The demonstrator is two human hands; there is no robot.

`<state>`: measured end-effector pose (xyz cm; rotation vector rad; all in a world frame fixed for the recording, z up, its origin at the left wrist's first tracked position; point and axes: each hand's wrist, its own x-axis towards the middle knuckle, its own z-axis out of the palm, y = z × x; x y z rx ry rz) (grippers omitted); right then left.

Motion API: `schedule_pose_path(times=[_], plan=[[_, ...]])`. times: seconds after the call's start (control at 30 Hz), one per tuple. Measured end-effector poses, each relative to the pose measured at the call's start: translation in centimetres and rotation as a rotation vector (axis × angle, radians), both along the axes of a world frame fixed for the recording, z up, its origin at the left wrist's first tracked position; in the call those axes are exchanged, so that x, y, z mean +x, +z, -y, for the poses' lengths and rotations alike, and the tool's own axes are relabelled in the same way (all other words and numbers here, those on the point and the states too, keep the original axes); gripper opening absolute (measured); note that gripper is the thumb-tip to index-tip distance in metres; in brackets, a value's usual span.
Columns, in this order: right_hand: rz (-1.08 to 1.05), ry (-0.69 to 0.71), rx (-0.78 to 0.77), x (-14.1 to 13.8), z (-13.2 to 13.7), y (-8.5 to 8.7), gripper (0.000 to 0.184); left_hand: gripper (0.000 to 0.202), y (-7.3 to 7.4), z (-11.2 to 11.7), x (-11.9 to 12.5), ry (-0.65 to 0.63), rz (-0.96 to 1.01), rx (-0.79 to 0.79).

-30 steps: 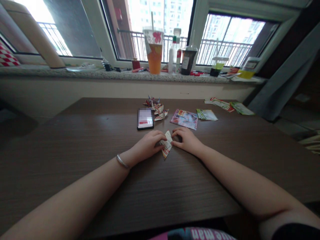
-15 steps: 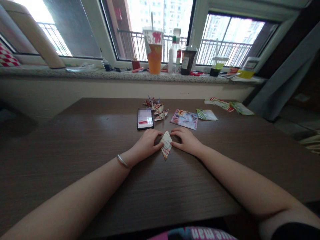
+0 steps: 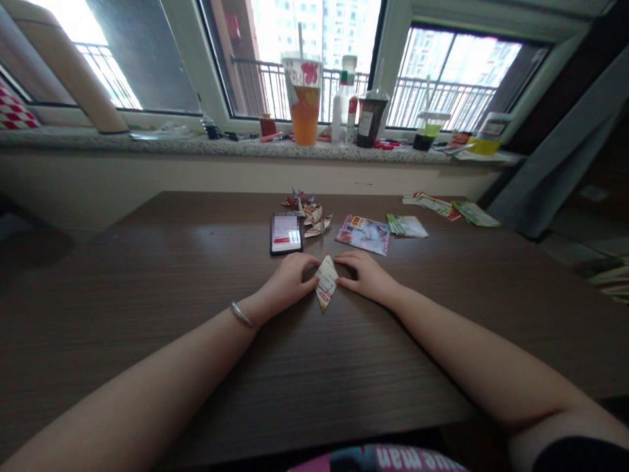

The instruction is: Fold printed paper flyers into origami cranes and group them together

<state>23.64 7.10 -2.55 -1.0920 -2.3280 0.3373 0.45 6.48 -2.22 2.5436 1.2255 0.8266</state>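
Observation:
A small kite-shaped folded paper, white with red print, lies on the dark wooden table. My left hand presses its left edge with curled fingertips, a silver bangle on that wrist. My right hand pinches the paper's right edge, fingers bent. Both hands rest on the table with the paper between them.
A phone lies just beyond my left hand. Several folded paper cranes sit behind it. Printed paper sheets and leaflets lie to the right. The windowsill holds an orange drink cup, bottles and other cups.
The paper's flaps have been flattened into a neater kite shape. My fingers have shifted slightly outward to its edges. Arms stay in place.

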Motion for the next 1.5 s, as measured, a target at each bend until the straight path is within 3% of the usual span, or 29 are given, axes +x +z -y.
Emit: schedule_pose_path(times=[0.13, 0.6, 0.93, 1.3, 1.5], plan=[[0.013, 0.008, 0.015, -0.1, 0.1, 0.0, 0.039, 0.037, -0.2, -0.1, 0.0, 0.030, -0.062, 0.043], [-0.132, 0.080, -0.040, -0.2, 0.0, 0.4, 0.032, 0.020, 0.8, 0.5, 0.2, 0.024, -0.013, -0.102], [-0.116, 0.198, 0.008, -0.4, 0.3, 0.7, 0.008, 0.007, 0.4, -0.1, 0.1, -0.126, -0.007, -0.053], [-0.082, 0.234, -0.031, -0.2, 0.2, 0.4, 0.012, 0.017, 0.7, -0.2, -0.2, -0.313, -0.016, -0.054], [-0.056, 0.272, 0.011, -0.1, 0.2, 0.3, 0.018, 0.016, 0.6, -0.2, -0.5, -0.337, 0.006, -0.061]])
